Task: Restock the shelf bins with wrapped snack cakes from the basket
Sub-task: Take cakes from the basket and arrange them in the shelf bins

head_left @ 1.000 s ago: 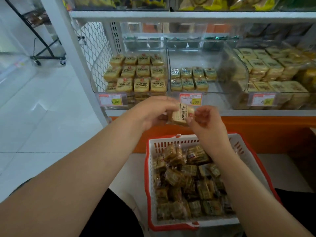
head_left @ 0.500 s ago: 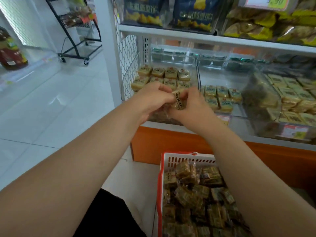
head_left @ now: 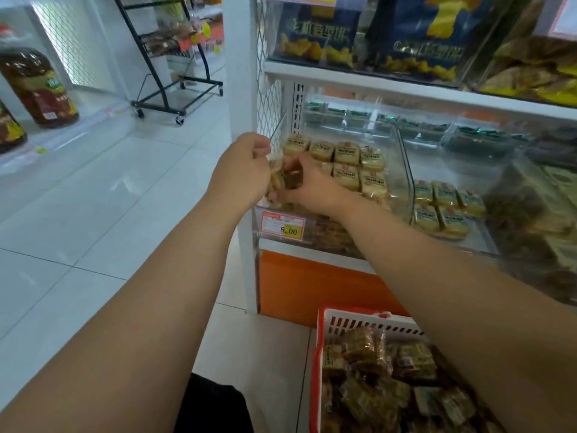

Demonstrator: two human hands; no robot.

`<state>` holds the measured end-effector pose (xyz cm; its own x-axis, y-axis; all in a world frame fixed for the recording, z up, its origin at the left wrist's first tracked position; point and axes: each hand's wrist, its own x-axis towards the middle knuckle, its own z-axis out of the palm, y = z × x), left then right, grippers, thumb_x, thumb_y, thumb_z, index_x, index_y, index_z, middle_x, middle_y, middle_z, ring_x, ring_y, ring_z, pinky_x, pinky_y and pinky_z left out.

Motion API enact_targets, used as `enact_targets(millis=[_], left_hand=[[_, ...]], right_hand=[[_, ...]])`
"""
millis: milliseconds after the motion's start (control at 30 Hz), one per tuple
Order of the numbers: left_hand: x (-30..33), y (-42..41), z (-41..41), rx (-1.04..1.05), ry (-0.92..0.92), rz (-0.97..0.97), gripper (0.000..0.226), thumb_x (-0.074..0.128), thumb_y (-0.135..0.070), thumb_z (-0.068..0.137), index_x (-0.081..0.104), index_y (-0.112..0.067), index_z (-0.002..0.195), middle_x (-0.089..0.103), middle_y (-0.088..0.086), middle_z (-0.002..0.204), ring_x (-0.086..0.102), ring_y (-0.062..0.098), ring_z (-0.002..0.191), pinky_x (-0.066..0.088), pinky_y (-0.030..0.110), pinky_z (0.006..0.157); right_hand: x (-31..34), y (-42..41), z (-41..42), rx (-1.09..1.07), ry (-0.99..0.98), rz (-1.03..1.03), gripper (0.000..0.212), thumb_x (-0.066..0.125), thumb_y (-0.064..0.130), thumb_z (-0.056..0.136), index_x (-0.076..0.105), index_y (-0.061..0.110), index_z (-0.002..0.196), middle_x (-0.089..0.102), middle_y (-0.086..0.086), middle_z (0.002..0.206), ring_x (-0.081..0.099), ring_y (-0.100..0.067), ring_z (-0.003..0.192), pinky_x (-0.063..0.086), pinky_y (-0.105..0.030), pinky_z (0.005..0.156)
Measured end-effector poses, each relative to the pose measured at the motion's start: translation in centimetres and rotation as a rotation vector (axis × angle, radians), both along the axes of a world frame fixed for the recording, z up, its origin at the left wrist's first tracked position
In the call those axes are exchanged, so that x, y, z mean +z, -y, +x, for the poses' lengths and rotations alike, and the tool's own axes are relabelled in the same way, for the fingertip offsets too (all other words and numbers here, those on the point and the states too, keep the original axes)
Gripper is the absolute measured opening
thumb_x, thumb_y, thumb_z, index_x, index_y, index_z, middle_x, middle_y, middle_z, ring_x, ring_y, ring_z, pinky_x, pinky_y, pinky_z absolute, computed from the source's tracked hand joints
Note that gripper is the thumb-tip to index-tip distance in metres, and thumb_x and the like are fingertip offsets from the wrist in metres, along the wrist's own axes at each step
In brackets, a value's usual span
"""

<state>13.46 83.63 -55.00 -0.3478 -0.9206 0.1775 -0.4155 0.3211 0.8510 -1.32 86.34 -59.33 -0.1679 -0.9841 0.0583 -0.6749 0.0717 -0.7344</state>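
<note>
Restocking is judged partly done: one wrapped snack cake [head_left: 285, 176] is pinched by left hand [head_left: 242, 170] and right hand [head_left: 307, 185] over the stocked left bin [head_left: 402, 170], basket [head_left: 352, 321] mostly full.

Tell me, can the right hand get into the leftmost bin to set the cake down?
Probably yes. The right hand is already over the leftmost bin's open top, holding the wrapped cake with the left hand; nothing visibly blocks the near-left corner beneath them.

Both hands [head_left: 240, 173] on a wrapped snack cake [head_left: 285, 176] over the left bin [head_left: 402, 170]
</note>
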Motion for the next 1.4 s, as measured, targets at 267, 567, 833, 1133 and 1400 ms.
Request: enact_targets(millis=[267,567,833,1133,1400], left_hand=[[-1.8,-0.6,-0.4,-0.11,0.364,-0.091,0.042,0.045,-0.007,0.095,0.054,-0.017,0.135,0.057,0.007,0.134,0.054,0.026,0.119,0.045,0.034,0.095],[-3.1,-1.6,-1.2,-0.207,0.898,-0.335,0.049,0.046,-0.009,0.092,0.045,-0.021,0.139,0.048,0.002,0.098,0.045,0.022,0.088,0.032,0.036,0.078],[-2.8,-2.3,-2.0,-0.256,0.942,-0.274,0.046,0.056,-0.013,0.088,0.051,-0.021,0.133,0.046,0.008,0.13,0.046,0.029,0.116,0.034,0.038,0.082],[-3.3,-2.1,-1.9,-0.275,1.031,-0.326,0.05,0.049,-0.012,0.09,0.041,-0.026,0.138,0.049,0.003,0.138,0.036,0.029,0.124,0.032,0.038,0.092],[-2.9,-2.4,-3.6,-0.171,0.968,-0.307,0.033,0.045,-0.017,0.093,0.054,-0.016,0.124,0.052,0.01,0.129,0.038,0.033,0.123,0.032,0.039,0.094]], right_hand=[[0.4,0.5,-0.9,0.121,-0.283,0.103,0.058,0.08,0.032,0.078,0.048,0.02,0.125,0.051,0.007,0.114,0.054,-0.014,0.107,0.047,-0.032,0.093],[1.2,-0.6,-1.0,0.191,-0.333,0.129,0.039,0.071,0.028,0.088,0.061,0.017,0.124,0.056,0.002,0.115,0.052,-0.017,0.109,0.042,-0.032,0.096],[-0.3,-4.3,-3.8,-0.015,-0.471,0.167,0.057,0.057,0.052,0.091,0.047,0.031,0.143,0.042,0.003,0.152,0.041,-0.02,0.136,0.035,-0.04,0.112],[-1.1,-6.0,-3.4,0.1,-0.743,0.301,0.071,0.008,0.065,0.097,0.002,0.028,0.156,-0.004,0.005,0.164,-0.003,-0.015,0.151,0.002,-0.045,0.122],[1.1,-5.2,-3.5,0.085,-0.551,0.285,0.057,0.023,0.056,0.102,0.033,0.027,0.15,0.033,0.0,0.157,0.033,-0.024,0.142,0.032,-0.042,0.112]])
